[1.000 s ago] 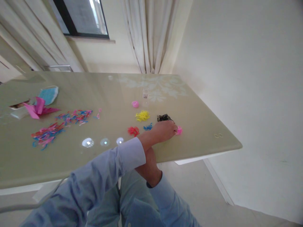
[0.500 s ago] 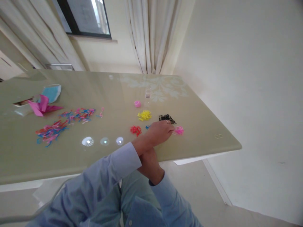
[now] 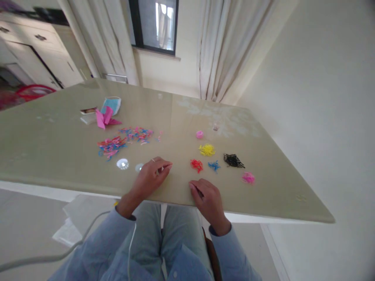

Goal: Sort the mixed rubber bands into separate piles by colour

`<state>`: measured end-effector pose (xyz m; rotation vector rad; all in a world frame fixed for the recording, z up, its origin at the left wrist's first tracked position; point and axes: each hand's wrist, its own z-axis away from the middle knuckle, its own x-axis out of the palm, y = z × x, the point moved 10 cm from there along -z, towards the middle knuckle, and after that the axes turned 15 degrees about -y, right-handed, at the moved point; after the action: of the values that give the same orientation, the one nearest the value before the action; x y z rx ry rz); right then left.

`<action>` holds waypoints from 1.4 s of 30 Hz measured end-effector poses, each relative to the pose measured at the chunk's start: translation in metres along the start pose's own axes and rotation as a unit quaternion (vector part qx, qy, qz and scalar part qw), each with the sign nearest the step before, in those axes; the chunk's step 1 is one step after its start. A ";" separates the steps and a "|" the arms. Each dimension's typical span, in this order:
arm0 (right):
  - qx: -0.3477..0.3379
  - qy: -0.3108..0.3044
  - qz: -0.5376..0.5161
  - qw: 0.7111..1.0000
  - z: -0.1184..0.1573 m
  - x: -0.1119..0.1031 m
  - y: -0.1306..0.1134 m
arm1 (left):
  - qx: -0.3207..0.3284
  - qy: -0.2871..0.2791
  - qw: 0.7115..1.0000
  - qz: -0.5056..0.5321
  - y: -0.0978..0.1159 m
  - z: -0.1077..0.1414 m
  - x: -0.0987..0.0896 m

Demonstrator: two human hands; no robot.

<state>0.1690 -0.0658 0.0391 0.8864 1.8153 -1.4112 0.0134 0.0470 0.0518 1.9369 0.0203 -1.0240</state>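
Observation:
My left hand (image 3: pixel 150 175) is over the table near its front edge, thumb and fingertips pinched together; anything between them is too small to make out. To its right, my right hand (image 3: pixel 207 197) rests by the edge with thumb and forefinger pressed together, contents also unclear. Beyond my right hand lie a red pile (image 3: pixel 196 165), a blue pile (image 3: pixel 214 166) and a yellow pile (image 3: pixel 207 150) of small bands. Farther right are a black pile (image 3: pixel 233 160) and a pink pile (image 3: pixel 249 178). Mixed coloured bands (image 3: pixel 111 147) lie beyond my left hand, to the left.
A pink folded paper (image 3: pixel 106 118), a blue mask (image 3: pixel 111 105) and a clear packet (image 3: pixel 88 118) lie at the back left of the table (image 3: pixel 175 117). A small pink round object (image 3: pixel 199 134) sits behind the yellow pile. A cable (image 3: pixel 52 258) runs at lower left.
My left hand has moved left from the pink pile, uncrossing from my right hand, which now shows at the table edge. The view has turned left.

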 end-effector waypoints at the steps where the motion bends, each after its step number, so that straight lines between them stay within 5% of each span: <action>1: -0.001 0.002 -0.003 1.000 0.000 -0.001 0.000 | -0.013 0.000 1.000 -0.003 -0.011 0.008 -0.006; 5: 0.014 -0.005 -0.003 1.000 -0.004 -0.001 0.002 | -0.042 0.016 0.999 0.015 -0.035 0.029 -0.023; 11: 0.033 0.008 -0.009 0.999 -0.027 -0.004 -0.014 | -0.045 0.018 0.998 0.049 -0.039 0.032 -0.020; 17: -0.021 -0.045 -0.020 0.999 -0.094 0.011 -0.066 | -0.041 0.006 0.997 0.061 -0.039 0.032 -0.019; 22: -0.049 -0.082 0.005 0.995 -0.166 0.038 -0.086 | -0.042 0.007 0.995 0.090 -0.040 0.032 -0.021; 29: 0.039 -0.128 0.104 0.986 -0.234 0.073 -0.065 | -0.050 0.017 0.995 0.085 -0.041 0.032 -0.022; 36: 0.140 -0.114 0.143 0.973 -0.233 0.059 -0.016 | -0.042 0.022 0.995 0.089 -0.038 0.032 -0.024; 42: 0.137 -0.149 0.149 0.968 -0.231 0.068 -0.009 | -0.045 0.026 0.994 0.093 -0.039 0.032 -0.024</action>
<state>0.1020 0.1652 0.0325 0.9770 1.2268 -1.5232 -0.0383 0.0556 0.0319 1.8453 -0.0820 -0.8365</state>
